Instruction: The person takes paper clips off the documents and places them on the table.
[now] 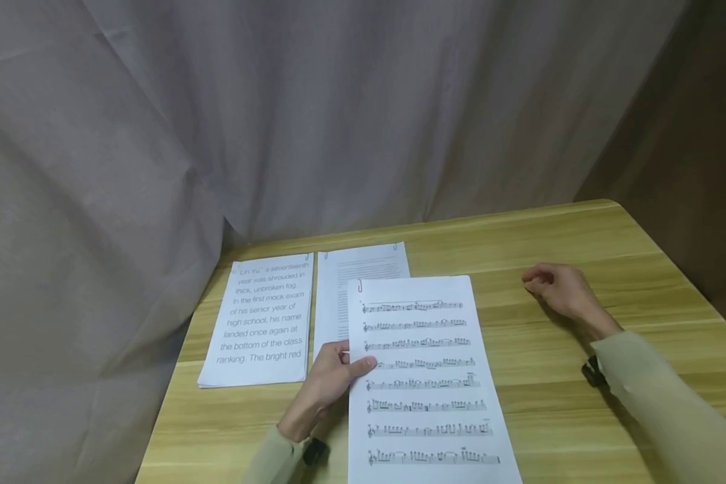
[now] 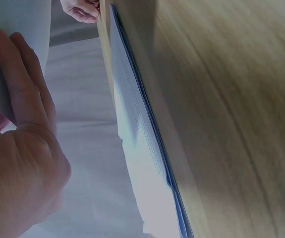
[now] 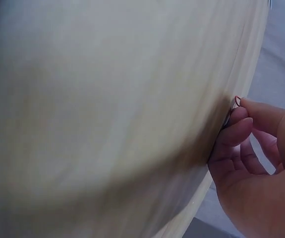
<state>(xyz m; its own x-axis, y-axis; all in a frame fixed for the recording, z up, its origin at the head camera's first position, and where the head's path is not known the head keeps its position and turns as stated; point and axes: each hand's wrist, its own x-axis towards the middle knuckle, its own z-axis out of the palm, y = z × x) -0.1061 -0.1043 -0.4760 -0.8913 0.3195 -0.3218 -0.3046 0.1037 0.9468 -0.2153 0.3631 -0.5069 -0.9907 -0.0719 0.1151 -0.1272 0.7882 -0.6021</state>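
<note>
My left hand (image 1: pixel 329 376) grips the left edge of a stack of sheet music (image 1: pixel 423 383), thumb on the front and fingers behind. In the left wrist view those fingers (image 2: pixel 23 79) lie along the back of the paper, which is lifted off the table. A paper clip (image 1: pixel 359 286) sits at the sheet music's top left corner. To the right, close over the table, my right hand (image 1: pixel 565 292) pinches a small paper clip (image 3: pixel 237 101); its wire loop shows at the thumb and index fingertip, the rest hidden by the fingers.
A large-print text stack (image 1: pixel 260 323) lies at the table's left, clipped at its top right corner. Beside it, a small-print stack (image 1: pixel 363 259) with clips at both top corners is partly covered by the sheet music. Grey curtain (image 1: pixel 363 121) hangs behind the wooden table (image 1: pixel 520 235).
</note>
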